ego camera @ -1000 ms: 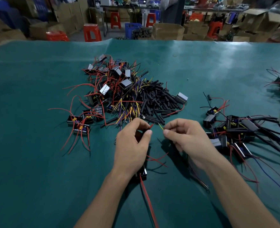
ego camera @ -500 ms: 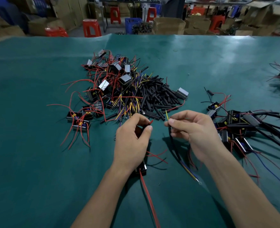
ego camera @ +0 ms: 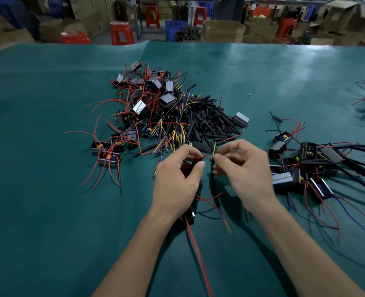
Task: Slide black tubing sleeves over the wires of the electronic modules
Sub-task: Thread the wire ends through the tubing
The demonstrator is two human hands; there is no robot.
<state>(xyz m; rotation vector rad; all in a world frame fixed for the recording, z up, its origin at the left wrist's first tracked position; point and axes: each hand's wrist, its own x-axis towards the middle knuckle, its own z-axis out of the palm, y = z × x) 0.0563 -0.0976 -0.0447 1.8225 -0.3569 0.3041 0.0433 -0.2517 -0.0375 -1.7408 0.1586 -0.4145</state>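
both hands have lifted slightly; left hand (ego camera: 177,179) still pinches a black sleeve (ego camera: 195,162) over a red wire; right hand (ego camera: 241,168) pinches a sleeved yellow wire (ego camera: 214,147), now upright, above the green table (ego camera: 48,211).

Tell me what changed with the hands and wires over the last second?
The right hand pushed its black sleeve along the yellow wire, whose tip now sticks out above the fingers. The left hand kept pinching the red wire; the piles stayed put.

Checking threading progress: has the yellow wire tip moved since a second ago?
Yes. The yellow wire tip now sticks up farther above the right hand fingers, reaching toward the black sleeve pile.
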